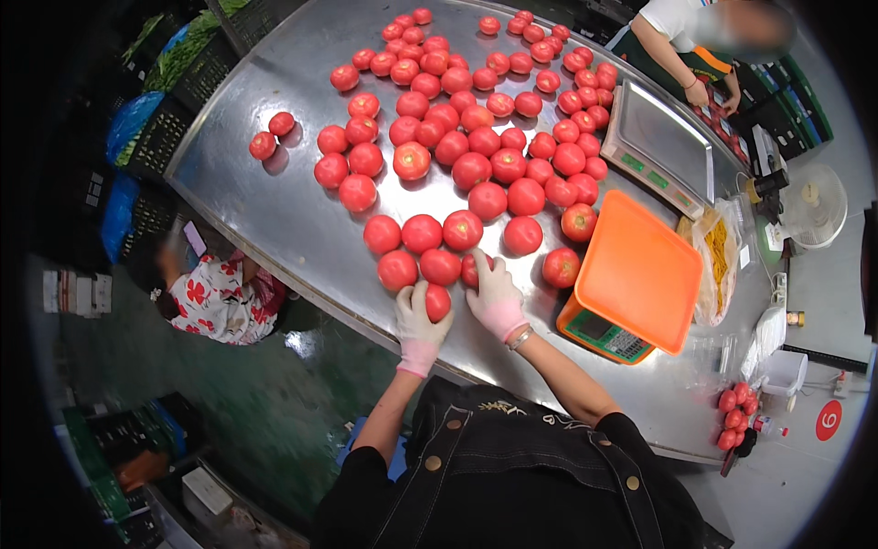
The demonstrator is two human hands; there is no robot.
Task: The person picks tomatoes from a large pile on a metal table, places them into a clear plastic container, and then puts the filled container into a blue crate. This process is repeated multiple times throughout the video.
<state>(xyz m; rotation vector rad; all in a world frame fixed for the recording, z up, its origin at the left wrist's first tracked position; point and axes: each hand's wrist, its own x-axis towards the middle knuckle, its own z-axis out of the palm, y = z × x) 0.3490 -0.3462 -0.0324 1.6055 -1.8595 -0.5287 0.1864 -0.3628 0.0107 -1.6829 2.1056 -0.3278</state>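
My left hand [416, 322], in a white glove with a pink cuff, has its fingers closed round a red tomato [438, 305] near the front edge of the metal table [315, 229]. My right hand [498, 297], gloved the same way, curls its fingers over another tomato [471, 270] a little farther off. Just beyond my hands sits a small cluster of tomatoes, with one tomato [441, 266] between the two I grip. Many more red tomatoes [471, 170] spread over the table behind them. The undersides of both gripped tomatoes are hidden.
An orange-topped scale [640, 265] stands right of my right hand. Behind it is a metal-topped scale [663, 137], beside a bag with yellow contents [718, 256]. Bagged tomatoes [736, 416] lie at the right edge. One person [681, 41] works at far right; another [224, 297] sits left.
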